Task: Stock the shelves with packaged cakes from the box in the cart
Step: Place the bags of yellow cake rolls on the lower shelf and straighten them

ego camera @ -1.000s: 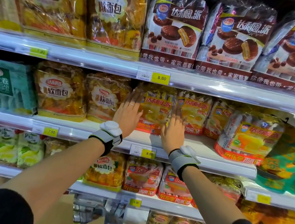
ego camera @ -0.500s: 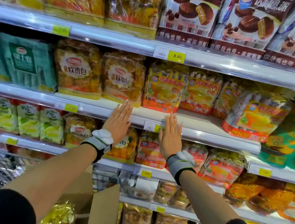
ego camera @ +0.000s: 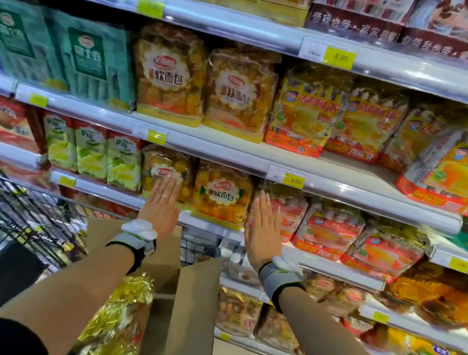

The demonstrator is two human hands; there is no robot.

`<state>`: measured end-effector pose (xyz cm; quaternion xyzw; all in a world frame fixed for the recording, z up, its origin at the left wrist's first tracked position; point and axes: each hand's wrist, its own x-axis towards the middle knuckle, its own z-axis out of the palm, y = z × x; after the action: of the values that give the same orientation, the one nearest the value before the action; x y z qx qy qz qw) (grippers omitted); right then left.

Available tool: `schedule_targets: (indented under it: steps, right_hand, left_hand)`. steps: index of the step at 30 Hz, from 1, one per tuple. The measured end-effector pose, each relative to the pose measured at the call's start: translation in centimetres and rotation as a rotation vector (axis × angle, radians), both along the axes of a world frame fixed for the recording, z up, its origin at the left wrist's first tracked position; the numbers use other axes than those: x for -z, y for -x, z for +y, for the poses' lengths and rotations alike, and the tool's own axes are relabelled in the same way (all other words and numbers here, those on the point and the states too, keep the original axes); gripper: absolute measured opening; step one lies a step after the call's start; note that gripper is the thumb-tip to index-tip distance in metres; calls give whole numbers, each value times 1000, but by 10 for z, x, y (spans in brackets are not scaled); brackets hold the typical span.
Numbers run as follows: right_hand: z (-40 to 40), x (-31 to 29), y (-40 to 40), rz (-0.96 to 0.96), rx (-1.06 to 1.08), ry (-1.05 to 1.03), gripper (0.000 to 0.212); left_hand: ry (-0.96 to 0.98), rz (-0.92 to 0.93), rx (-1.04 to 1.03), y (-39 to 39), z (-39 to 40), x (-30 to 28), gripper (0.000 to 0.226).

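Setting: supermarket aisle, tiered white shelves [ego camera: 332, 173] stocked with bagged baked goods, yellow price tags along the edges.
Sleeves: black, pushed up on both forearms, at the bottom corners.
Box: brown cardboard box [ego camera: 192, 316] stood low centre, flaps up, between the two forearms, inside the cart.
Packaged cakes: gold-foil packaged cakes [ego camera: 119, 320] lay in the box, below the left forearm.
Cart: black wire cart [ego camera: 6, 205] sat at lower left, basket grid visible.
Wristbands: grey-and-black band with a white module on each wrist.
Left hand: left hand [ego camera: 162, 204] was raised palm-forward, back to the camera; fingers straight and pressed together, holding nothing; ring on one finger; fingertips overlapped a clear bag of soft bread [ego camera: 164, 170] on the lower shelf, contact could not be told.
Right hand: right hand [ego camera: 261, 229] was raised the same way, fingers straight and together, holding nothing; ring on one finger; it sat in front of the red-and-orange pie bags [ego camera: 327, 229], contact could not be told.
Between hands: a second soft-bread bag [ego camera: 222, 195] stood upright.
Shelf above: green boxes [ego camera: 92, 61] left, two soft-bread bags, then yellow pie bags [ego camera: 305, 112] right.
Top shelf: brown chocolate-pie packs [ego camera: 398, 26], blurred.
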<state>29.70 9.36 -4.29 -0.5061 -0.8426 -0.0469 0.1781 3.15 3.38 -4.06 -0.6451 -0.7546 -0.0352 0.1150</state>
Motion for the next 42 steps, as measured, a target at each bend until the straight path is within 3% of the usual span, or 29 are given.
schedule_targets:
  steps: [9, 12, 28, 42]
  right_hand:
    - [-25, 45, 51, -100, -149, 188, 58]
    - [-31, 53, 69, -137, -204, 258, 59]
    - [-88, 145, 131, -233, -464, 665, 55]
    - [-100, 227, 173, -296, -359, 977, 51]
  left_hand:
    - [127, -15, -204, 66, -85, 66, 64]
    - [255, -12, -278, 79, -107, 79, 63]
    - [491, -405, -497, 109, -203, 161, 72]
    - [815, -526, -396, 131, -193, 228, 84]
